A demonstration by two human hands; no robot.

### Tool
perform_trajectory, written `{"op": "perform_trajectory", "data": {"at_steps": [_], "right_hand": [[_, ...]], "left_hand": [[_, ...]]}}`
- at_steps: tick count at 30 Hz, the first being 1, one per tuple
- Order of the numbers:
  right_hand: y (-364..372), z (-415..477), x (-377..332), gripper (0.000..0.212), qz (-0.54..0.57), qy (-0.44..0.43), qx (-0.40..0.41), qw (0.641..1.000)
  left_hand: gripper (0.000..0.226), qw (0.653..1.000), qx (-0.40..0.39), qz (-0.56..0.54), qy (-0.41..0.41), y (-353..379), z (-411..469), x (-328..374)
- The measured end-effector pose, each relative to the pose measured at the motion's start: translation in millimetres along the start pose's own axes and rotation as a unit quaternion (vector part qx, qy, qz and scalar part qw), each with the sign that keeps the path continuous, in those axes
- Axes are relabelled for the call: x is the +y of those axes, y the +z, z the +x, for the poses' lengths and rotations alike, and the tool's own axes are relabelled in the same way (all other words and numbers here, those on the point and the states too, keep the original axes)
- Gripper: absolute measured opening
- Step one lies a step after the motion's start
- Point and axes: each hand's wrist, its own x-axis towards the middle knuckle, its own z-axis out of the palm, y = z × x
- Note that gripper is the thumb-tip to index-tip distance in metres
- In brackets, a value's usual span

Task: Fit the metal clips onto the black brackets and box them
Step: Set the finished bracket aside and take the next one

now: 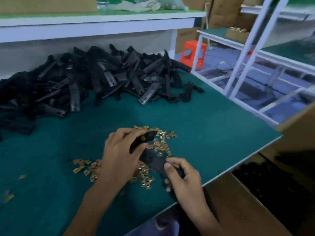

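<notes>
The left hand [119, 150] and right hand [184, 178] each grip an end of a black bracket [154, 161], held over the loose metal clips [162, 143], probably for quick fitting

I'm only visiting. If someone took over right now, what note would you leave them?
Left hand: grips the upper end of one long black plastic bracket.
Right hand: grips its lower end.
Small brass-coloured metal clips lie loose on the green table top under the hands; a heap of black brackets waits behind.
Done: one clip seems fitted near the held bracket's top; the brown cardboard box at right holds dark parts.
To do: finish it, box it, work through the heap.
</notes>
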Motion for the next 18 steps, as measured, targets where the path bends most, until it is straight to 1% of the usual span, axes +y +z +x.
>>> {"op": "perform_trajectory", "data": {"at_steps": [3,4,5,7,9,11,14,16,18], "right_hand": [[-36.2,-34.0,6.1,0.019,0.05,0.061,-0.007,0.997],[-43.1,-44.0,8.6,0.018,0.057,0.08,-0.019,0.995],[-55.3,-55.2,12.4,0.017,0.057,0.095,-0.011,0.994],[-84.1,-81.5,22.1,0.013,0.06,0.107,0.04,0.992],[-106.2,-103.3,30.0,0.01,0.091,0.136,0.091,0.982],[-126.1,-116.6,34.5,0.019,0.157,0.173,0.157,0.96],[-167.6,-109.7,33.6,0.028,0.256,0.171,0.289,0.906],[-199.8,-94.9,26.1,0.037,0.324,0.165,0.327,0.872],[-222.3,-80.1,18.6,0.054,0.374,0.167,0.331,0.85]], "left_hand": [[0.03,0.995,-0.02,0.026,0.089,23.7,0.3,24.6],[0.029,0.993,-0.025,0.036,0.112,28.6,-2.2,31.3],[0.029,0.989,-0.033,0.039,0.139,38.5,-4.3,45.1],[0.033,0.976,-0.072,0.025,0.203,65.1,-12.9,84.5],[0.035,0.957,-0.12,0.005,0.264,89.2,-26.7,125.4],[0.042,0.939,-0.149,-0.034,0.308,107.0,-40.9,159.6],[0.046,0.927,-0.177,-0.101,0.314,120.1,-52.0,186.4],[0.042,0.921,-0.207,-0.113,0.31,122.6,-57.0,192.6],[0.04,0.917,-0.228,-0.099,0.312,122.9,-61.1,189.6]]}}
